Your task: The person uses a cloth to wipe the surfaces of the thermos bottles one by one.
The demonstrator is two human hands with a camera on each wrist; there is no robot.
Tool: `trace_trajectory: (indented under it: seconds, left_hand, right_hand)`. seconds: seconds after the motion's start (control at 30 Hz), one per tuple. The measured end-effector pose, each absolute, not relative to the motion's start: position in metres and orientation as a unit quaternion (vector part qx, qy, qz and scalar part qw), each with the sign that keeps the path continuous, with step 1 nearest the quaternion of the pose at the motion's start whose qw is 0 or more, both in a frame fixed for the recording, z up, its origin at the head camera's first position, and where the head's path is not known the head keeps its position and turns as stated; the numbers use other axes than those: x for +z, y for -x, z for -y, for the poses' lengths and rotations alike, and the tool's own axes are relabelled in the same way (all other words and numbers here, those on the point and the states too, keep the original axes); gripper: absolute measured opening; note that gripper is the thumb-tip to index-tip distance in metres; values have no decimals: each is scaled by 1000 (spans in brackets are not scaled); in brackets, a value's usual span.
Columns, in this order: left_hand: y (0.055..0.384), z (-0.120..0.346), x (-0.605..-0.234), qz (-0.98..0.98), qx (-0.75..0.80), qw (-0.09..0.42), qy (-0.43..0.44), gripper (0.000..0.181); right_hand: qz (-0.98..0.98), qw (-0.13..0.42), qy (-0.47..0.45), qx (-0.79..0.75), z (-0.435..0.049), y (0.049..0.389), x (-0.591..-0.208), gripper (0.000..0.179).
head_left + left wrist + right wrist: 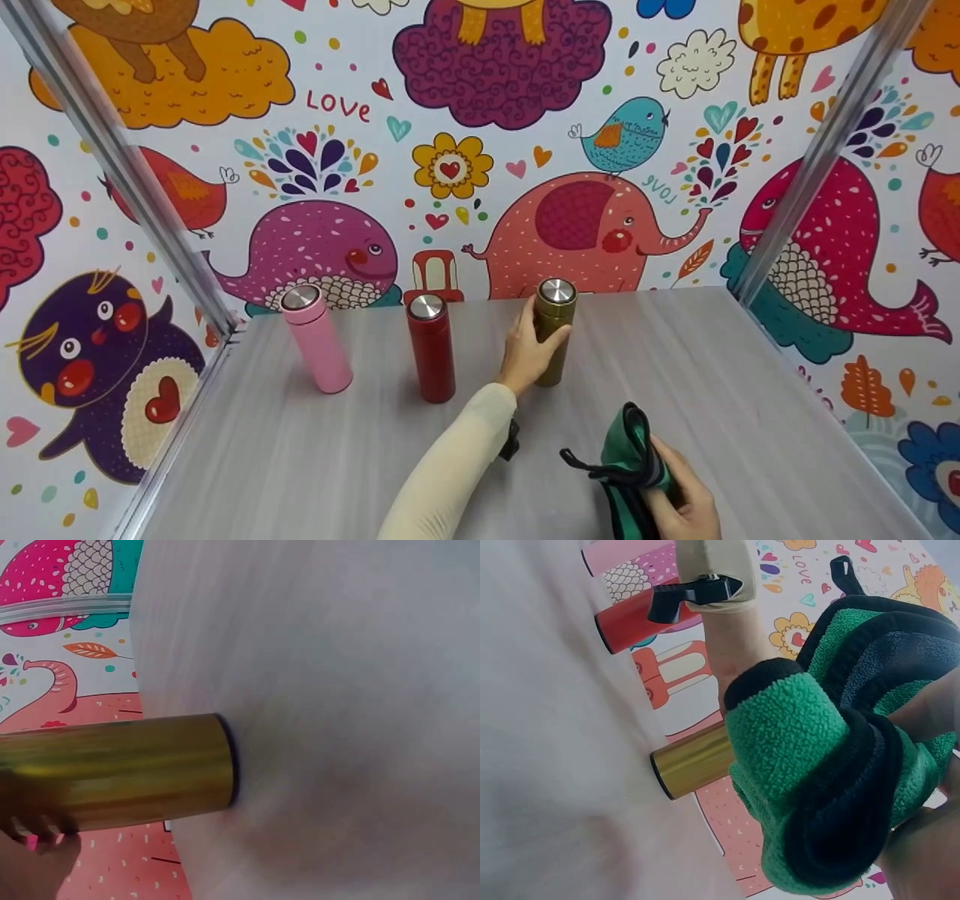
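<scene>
My left hand (527, 351) grips a gold thermos bottle (556, 315) with a silver lid, fingers and thumb round its upper half. The bottle is upright at the back of the grey table. In the left wrist view the gold bottle (150, 765) lies across the picture, its dark base toward the tabletop. A folded green cloth (622, 442) with black edging and a black loop is held in my right hand (688, 495), nearer the front. Close up in the right wrist view, the cloth (791, 742) looks fluffy, with a dark grey inner layer.
A red thermos bottle (431, 352) stands left of the gold one, and a pink one (321, 345) farther left. The table (300, 465) ends at a wall (450, 82) printed with cartoon animals. Metal posts (817, 150) rise at both sides.
</scene>
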State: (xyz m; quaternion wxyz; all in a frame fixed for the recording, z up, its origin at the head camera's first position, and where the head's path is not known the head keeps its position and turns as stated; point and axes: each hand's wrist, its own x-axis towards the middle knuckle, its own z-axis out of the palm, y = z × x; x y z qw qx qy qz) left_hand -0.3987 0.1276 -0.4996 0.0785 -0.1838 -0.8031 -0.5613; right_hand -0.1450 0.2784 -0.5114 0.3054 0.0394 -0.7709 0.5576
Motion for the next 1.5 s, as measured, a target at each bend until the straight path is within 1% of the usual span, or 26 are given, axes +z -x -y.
trace_trajectory:
  seconds: [0.17,0.23,0.3,0.47,0.6,0.7,0.83,0.93,1.07,1.2,1.27,1.37,1.5]
  left_hand:
    - [395,-120,-492,813,-552,69,174,92]
    - [387,-113,-488,816,-550,63,168,96]
    - [372,-102,-482,813,-555,57,165,96]
    - [315,-54,-470,805,-565,35,176,85]
    - [266,-11,-480,801,-574,11,172,85]
    - [230,15,-495,788,-602,-22,124,86]
    - [186,40,-507,771,-634,-55,20,91]
    - [164,48,-511,768,-639,-45,-24,92]
    - [153,53,-514,774,-632,-31,-25,91]
    - [153,53,-513,780,-625,-32,-10,90]
    - [154,53,-512,786,-618,-28,-8,89]
    - [155,51,-511,798,-602,-19,-7,88]
    - [156,51,-510,809,-587,-13,-5,86]
  right_hand:
    - [766,301,-50,565,-276,147,-506,59]
    - [767,297,-40,568,-275,147,-502,58]
    - [768,291,-24,570,-275,147,-497,57]
    - [781,269,11,563,-276,150,-484,51]
    - [789,269,17,552,-278,151,-479,51]
    - [788,279,10,549,-278,151,-480,53]
    - [790,282,-5,544,-273,150,-485,55]
    - [790,286,-16,542,-269,151,-488,57]
    - [790,283,-6,544,-264,150,-487,57]
    - [804,260,20,534,-262,145,-484,52]
    - [803,260,19,536,-262,145,-483,51]
    - [796,284,-3,535,-263,147,-483,53]
    - [806,317,-57,497,-267,155,-485,61]
